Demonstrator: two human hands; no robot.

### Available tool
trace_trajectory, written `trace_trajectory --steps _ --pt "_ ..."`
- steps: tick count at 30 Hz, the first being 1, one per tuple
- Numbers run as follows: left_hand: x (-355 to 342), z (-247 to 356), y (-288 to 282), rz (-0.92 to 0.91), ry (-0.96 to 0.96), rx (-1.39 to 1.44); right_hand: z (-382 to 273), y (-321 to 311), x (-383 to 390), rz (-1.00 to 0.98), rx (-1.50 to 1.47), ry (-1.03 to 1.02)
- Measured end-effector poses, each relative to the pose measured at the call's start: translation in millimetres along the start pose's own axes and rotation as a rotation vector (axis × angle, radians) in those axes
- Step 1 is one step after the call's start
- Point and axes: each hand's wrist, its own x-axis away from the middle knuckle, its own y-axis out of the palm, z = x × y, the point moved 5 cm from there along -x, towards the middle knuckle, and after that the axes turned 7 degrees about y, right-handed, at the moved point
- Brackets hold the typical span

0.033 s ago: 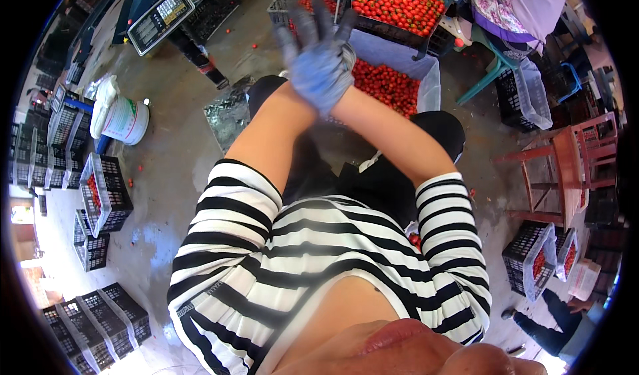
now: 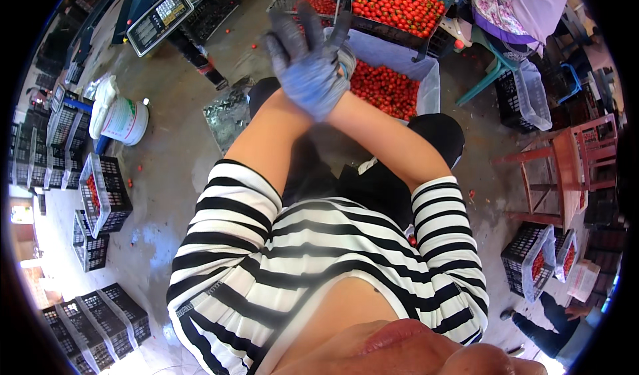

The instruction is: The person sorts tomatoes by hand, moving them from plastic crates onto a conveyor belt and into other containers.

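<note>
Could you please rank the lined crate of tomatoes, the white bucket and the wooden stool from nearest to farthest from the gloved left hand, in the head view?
From the left hand:
1. Lined crate of tomatoes, just right.
2. White bucket, far left.
3. Wooden stool, far right.

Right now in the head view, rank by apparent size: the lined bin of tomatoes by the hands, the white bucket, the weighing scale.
1. lined bin of tomatoes, clearly largest.
2. white bucket and weighing scale look about alike; fisheye bending near the rim makes ranking them unsure.
</note>
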Motion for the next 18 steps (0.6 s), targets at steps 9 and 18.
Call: trace_trajectory --steps 9,18 --pt "-28.2 15.4 26.6 -0.044 0.026 0.103 -7.1 -34.9 -20.4 0.011 -0.540 0.248" --pt "-62.4 11.9 26.4 -0.085 0.048 0.313 236.6 60.1 57.5 -0.208 -0.186 0.664"
